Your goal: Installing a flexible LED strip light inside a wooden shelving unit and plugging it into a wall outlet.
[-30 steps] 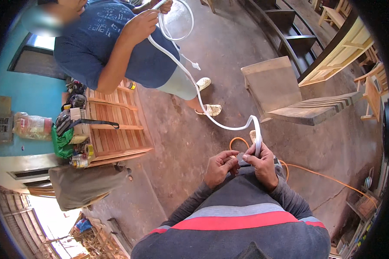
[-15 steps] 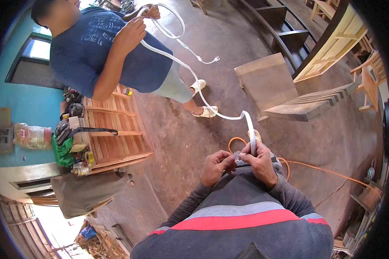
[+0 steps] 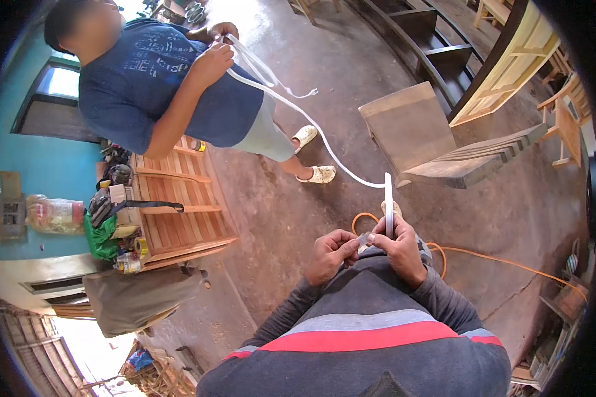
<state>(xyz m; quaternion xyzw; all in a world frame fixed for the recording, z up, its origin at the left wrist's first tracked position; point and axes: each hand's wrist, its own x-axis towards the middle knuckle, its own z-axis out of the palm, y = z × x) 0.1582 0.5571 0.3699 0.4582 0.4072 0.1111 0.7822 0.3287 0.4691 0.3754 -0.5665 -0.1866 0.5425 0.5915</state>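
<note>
At lower centre my left hand (image 3: pixel 330 258) pinches a small clear piece (image 3: pixel 362 239) in front of my dark shirt. My right hand (image 3: pixel 398 255) is closed on the end of a white flexible strip (image 3: pixel 389 198), its thumb beside that clear piece. The strip rises, bends, then runs in a long curve up to a co-worker (image 3: pixel 152 86) at upper left, whose two hands (image 3: pixel 215 61) hold loops of it. A white plug (image 3: pixel 311 92) dangles on a cord below the loops.
An orange hose (image 3: pixel 483 258) lies on the concrete floor (image 3: pixel 278 218). At right stand a slanted board bench (image 3: pixel 407 126), dark shelving (image 3: pixel 410 36) and wooden chairs (image 3: pixel 563 126). A slatted wooden piece (image 3: pixel 175 192) with bags, tape and boxes stands at left beside a draped grey cloth (image 3: pixel 136 294).
The co-worker's hands have shifted down and left and drawn the loops narrower. The strip's bend above my right hand stands more upright. My hands stay nearly in place, fingers slightly moved.
</note>
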